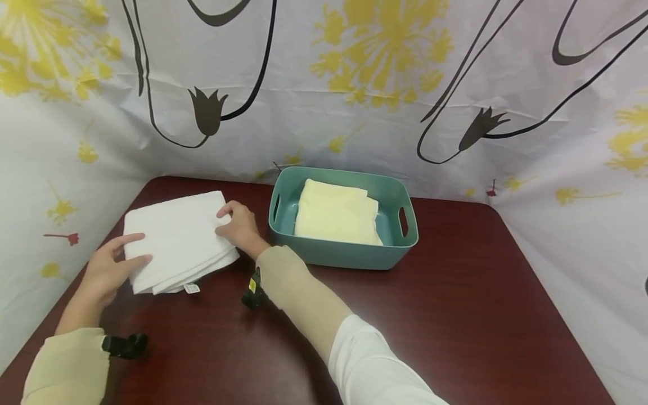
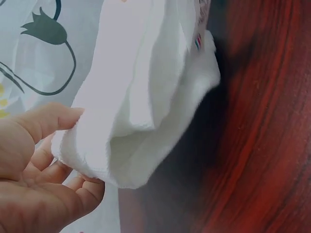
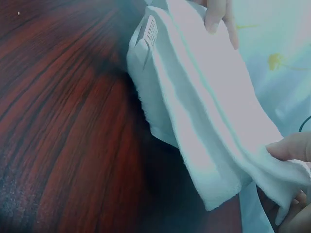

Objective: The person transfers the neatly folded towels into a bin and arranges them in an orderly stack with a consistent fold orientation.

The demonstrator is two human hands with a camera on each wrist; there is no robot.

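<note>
Between my two hands is a folded white towel, a small label showing at its near edge. My left hand grips its left side, thumb on top and the other fingers at the edge and beneath, as the left wrist view shows. With my right hand I pinch the right side, thumb above and fingers under the layers in the right wrist view. The folded layers hang slightly apart along the near side, over the dark red table.
To the right of the towel stands a teal basket with handle holes, holding a folded pale yellow towel. A patterned cloth hangs behind the table and along both sides. Each wrist wears a small black camera.
</note>
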